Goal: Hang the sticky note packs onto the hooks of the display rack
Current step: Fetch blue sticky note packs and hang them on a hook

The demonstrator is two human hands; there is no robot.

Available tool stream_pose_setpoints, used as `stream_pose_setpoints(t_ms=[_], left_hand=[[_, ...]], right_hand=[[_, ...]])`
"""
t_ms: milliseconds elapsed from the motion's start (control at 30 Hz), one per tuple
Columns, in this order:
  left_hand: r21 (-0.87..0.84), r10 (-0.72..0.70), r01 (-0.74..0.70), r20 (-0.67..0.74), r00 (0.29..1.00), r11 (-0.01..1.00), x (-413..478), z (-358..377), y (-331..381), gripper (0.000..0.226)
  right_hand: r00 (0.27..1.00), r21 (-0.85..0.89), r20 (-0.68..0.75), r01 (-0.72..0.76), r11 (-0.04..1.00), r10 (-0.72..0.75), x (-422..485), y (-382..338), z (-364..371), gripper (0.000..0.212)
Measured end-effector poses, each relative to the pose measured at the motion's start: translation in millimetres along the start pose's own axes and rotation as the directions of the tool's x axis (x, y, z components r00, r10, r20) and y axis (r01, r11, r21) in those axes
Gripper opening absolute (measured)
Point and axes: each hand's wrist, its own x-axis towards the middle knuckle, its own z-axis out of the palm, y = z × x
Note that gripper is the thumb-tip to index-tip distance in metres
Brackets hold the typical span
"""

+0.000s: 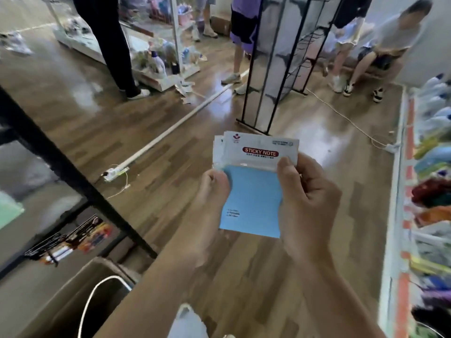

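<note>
A fanned stack of glossy plastic-sleeved sticky note packs (253, 191), white headers above flat pale-blue square pads, is pinched at its side edges by the left hand (212, 191) and the right hand (307, 198), probably so one can be thumbed off. It is held well short of the black wire display rack (275, 64), headers toward it.

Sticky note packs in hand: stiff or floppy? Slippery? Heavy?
Likely light: the left hand and right hand pinch several sticky note packs by thumb and fingers alone. Probably slippery: they look glossy, and the rear headers sit offset from the front header. The blue pad lies flat, so fairly stiff; the thin headers may bend.
</note>
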Motion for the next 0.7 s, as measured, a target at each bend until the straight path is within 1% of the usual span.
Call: stream_pose_setpoints(t_ms=[33,167,300,400,500,600,700], left_hand=[[-0.001,-0.015,0.015,-0.001,1.000,1.000,17.6,4.8,0.2,0.096],[-0.015,-0.048,0.048,0.025,0.999,0.999,95.2,24.9,8.3,0.078],[-0.071,-0.038,0.044,0.082,0.996,0.997,185.2,40.1,20.5,0.068],[-0.124,-0.031,0.046,0.118,0.993,0.991,251.2,46.1,38.5,0.071],[-0.153,-0.020,0.044,0.156,0.988,0.987,315.8,50.7,59.5,0.080],[-0.161,-0.024,0.052,0.168,0.985,0.986,372.2,59.2,74.2,0.081],[-0.153,-0.040,0.067,0.171,0.984,0.986,425.0,70.5,80.0,0.085]], right_hand=[[1.000,-0.007,-0.005,0.000,1.000,0.000,15.0,6.6,-1.6,0.024],[0.998,-0.028,-0.057,0.002,1.000,-0.003,82.9,34.2,-5.0,0.027],[0.989,-0.080,-0.141,0.028,0.996,-0.039,165.8,53.8,-0.4,0.027],[0.985,-0.129,-0.160,0.046,0.991,-0.067,228.3,63.0,9.8,0.026],[0.978,-0.168,-0.187,0.066,0.984,-0.097,286.8,72.1,19.7,0.025],[0.966,-0.172,-0.238,0.061,0.983,-0.101,339.1,85.2,24.9,0.025],[0.962,-0.158,-0.259,0.041,0.987,-0.082,390.3,101.2,26.5,0.023]])
